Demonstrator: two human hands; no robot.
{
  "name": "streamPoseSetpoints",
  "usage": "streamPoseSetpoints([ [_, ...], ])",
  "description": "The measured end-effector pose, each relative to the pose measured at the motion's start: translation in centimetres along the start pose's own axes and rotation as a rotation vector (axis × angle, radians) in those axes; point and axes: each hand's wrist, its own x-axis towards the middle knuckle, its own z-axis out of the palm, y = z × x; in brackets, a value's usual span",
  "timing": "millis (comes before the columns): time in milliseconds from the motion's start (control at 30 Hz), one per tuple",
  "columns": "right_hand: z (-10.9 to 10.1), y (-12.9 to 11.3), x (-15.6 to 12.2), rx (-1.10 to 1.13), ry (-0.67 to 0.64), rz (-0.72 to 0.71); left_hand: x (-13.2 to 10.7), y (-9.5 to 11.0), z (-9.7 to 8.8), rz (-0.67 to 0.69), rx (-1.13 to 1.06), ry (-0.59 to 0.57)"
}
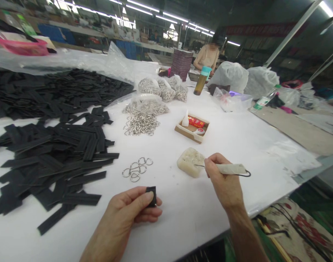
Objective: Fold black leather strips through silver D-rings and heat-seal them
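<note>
My left hand (133, 211) is closed, pinching a small folded black strap piece (151, 195) just above the white table (237, 142). My right hand (222, 178) grips a thin tool with a glue-crusted white handle (233, 169); its metal tip touches a whitish glue-caked block (190, 162). A few metal D-rings (136, 168) lie on the table just beyond my left hand. A large heap of flat black straps (60, 145) covers the left side.
Loose D-rings (141, 123) and bags of rings (162, 89) sit further back. A small cardboard tray (192, 128) holds a glue bottle. A drink bottle (202, 80), plastic bags and a seated person (208, 56) are at the far end. The table edge runs at the right.
</note>
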Motion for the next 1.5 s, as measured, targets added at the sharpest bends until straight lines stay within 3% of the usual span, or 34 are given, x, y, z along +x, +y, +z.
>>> streamPoseSetpoints([
  [200,0.1,0.0,0.2,-0.010,-0.008,-0.003,0.0,-0.3,-0.1,0.005,0.008,-0.050],
  [433,-1.5,-0.2,-1.1,0.120,0.063,0.044,-0.5,-0.3,0.2,0.082,-0.005,-0.087],
  [567,-1.1,-1.5,-2.5,0.410,-0.131,0.119,-1.0,0.0,0.6,0.106,-0.019,-0.100],
  [733,0.9,-2.9,-3.4,0.672,-0.375,0.174,-1.3,0.0,0.7,0.125,-0.003,-0.114],
  [867,1.9,-2.9,-3.2,0.669,-0.477,0.170,-1.5,0.1,0.7,0.117,0.027,-0.134],
  [1500,3.5,-2.9,-1.8,0.578,-0.703,0.209,-1.6,0.1,0.6,0.093,0.070,-0.170],
])
